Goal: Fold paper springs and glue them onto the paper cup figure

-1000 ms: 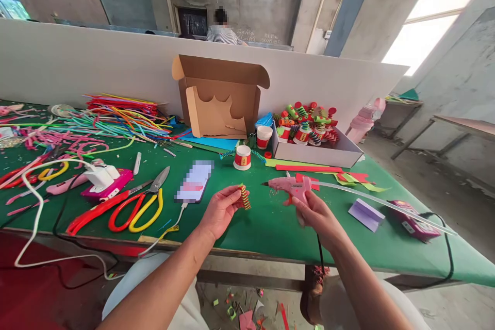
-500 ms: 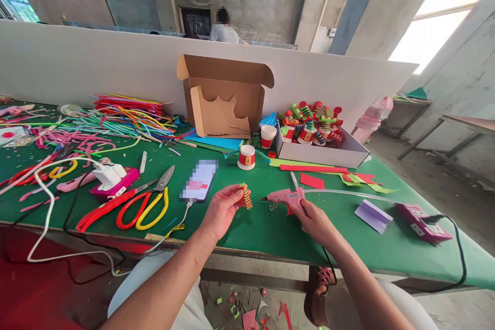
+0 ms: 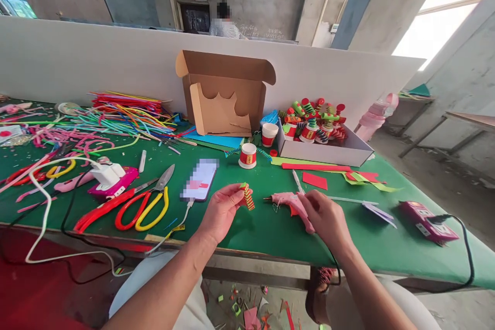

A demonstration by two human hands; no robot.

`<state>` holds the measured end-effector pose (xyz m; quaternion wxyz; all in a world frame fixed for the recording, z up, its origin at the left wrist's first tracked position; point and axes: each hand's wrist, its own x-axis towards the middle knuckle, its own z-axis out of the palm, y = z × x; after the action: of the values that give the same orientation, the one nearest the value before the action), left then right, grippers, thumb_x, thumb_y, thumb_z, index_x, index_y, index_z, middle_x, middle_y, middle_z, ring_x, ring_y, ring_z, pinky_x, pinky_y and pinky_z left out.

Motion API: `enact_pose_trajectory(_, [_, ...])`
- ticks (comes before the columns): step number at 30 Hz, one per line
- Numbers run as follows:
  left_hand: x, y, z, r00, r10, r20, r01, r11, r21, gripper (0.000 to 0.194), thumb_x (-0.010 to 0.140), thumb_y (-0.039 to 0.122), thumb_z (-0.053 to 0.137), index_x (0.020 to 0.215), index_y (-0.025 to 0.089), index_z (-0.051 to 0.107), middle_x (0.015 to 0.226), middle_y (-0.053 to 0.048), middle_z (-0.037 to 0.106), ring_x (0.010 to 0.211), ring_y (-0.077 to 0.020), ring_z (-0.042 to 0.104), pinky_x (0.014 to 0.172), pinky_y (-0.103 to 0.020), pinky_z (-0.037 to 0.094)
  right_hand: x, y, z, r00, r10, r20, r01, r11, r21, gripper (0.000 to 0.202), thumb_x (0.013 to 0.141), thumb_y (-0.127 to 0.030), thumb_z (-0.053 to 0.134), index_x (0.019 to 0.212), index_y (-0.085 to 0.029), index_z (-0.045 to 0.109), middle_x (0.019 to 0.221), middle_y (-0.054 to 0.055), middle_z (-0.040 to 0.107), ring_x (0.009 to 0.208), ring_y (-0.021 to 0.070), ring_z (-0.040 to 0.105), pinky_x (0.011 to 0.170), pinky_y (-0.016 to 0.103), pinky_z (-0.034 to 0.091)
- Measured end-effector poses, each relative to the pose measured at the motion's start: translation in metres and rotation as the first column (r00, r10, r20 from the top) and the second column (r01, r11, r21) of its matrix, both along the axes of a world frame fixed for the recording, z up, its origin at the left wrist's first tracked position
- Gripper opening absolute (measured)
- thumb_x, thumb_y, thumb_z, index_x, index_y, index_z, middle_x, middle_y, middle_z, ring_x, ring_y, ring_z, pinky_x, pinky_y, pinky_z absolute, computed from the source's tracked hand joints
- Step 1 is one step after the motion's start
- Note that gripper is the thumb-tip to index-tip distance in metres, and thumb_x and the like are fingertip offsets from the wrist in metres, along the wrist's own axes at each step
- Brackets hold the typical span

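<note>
My left hand (image 3: 224, 211) is closed, pinching a short folded paper spring (image 3: 248, 198) of yellow-green and red strips upright above the table. To its right, a pink glue gun (image 3: 288, 200) rests with its nozzle pointing left and its handle toward me. My right hand (image 3: 328, 216) is closed at the gun's back end, its fingertips around the clear glue stick (image 3: 353, 200) there; the fingers partly hide the grip point. Behind my hands stands a red and white paper cup (image 3: 248, 157) with a teal paper spring on each side.
Scissors (image 3: 152, 203), a phone (image 3: 200, 180) and a power strip (image 3: 112, 183) lie left. A white box (image 3: 325, 152) of paper-cup figures stands back right, before an open cardboard box (image 3: 228, 69). Purple paper (image 3: 381, 214) and another power strip (image 3: 427, 221) sit right.
My right hand has left the glue gun's handle for its back end. The glue stick's far end has shifted left, and the purple paper has tilted. My left hand stays nearly still.
</note>
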<state>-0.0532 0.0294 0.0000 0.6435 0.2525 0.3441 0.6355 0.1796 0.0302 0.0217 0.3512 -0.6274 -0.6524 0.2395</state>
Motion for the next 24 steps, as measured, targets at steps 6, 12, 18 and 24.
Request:
enact_pose_trajectory(6, [0.013, -0.009, 0.003, 0.990, -0.113, -0.086, 0.119, 0.991, 0.063, 0.030, 0.051, 0.034, 0.087, 0.074, 0.018, 0.077, 0.086, -0.008, 0.074, 0.088, -0.0216, 0.062, 0.083, -0.033, 0.044, -0.042, -0.015, -0.003, 0.654, 0.162, -0.739, -0.384, 0.913, -0.140, 0.044, 0.071, -0.057, 0.071, 0.095, -0.021, 0.065, 0.097, 0.006, 0.064, 0.080, 0.0164, 0.059, 0.073, 0.030, 0.049])
enact_pose_trajectory(12, [0.020, -0.019, 0.006, 0.970, -0.212, -0.121, 0.217, 0.976, 0.033, 0.025, 0.054, 0.033, 0.085, 0.071, 0.017, 0.077, 0.101, -0.009, 0.070, 0.084, -0.0197, 0.060, 0.067, -0.028, 0.046, -0.068, -0.031, -0.019, 0.264, 0.036, -0.964, -0.641, 0.754, -0.147, 0.039, 0.074, -0.047, 0.074, 0.100, -0.019, 0.065, 0.089, 0.004, 0.062, 0.076, 0.0137, 0.061, 0.071, 0.028, 0.050])
enact_pose_trajectory(18, [0.025, -0.023, 0.003, 0.956, -0.262, -0.132, 0.267, 0.964, 0.018, 0.023, 0.056, 0.034, 0.083, 0.072, 0.018, 0.077, 0.101, -0.009, 0.069, 0.065, -0.0157, 0.058, 0.045, -0.024, 0.043, -0.071, -0.035, -0.021, 0.168, -0.039, -0.985, -0.624, 0.769, -0.137, 0.036, 0.071, -0.043, 0.078, 0.093, -0.017, 0.066, 0.072, -0.001, 0.057, 0.061, 0.0091, 0.053, 0.058, 0.021, 0.044])
enact_pose_trajectory(24, [0.028, -0.025, 0.000, 0.934, -0.247, -0.257, 0.260, 0.966, 0.014, 0.023, 0.059, 0.035, 0.082, 0.073, 0.017, 0.076, 0.096, -0.008, 0.069, 0.065, -0.0149, 0.058, 0.051, -0.025, 0.048, -0.072, -0.035, -0.027, 0.128, -0.124, -0.984, -0.586, 0.791, -0.176, 0.032, 0.069, -0.041, 0.080, 0.081, -0.016, 0.066, 0.065, -0.003, 0.052, 0.054, 0.0065, 0.045, 0.051, 0.019, 0.039])
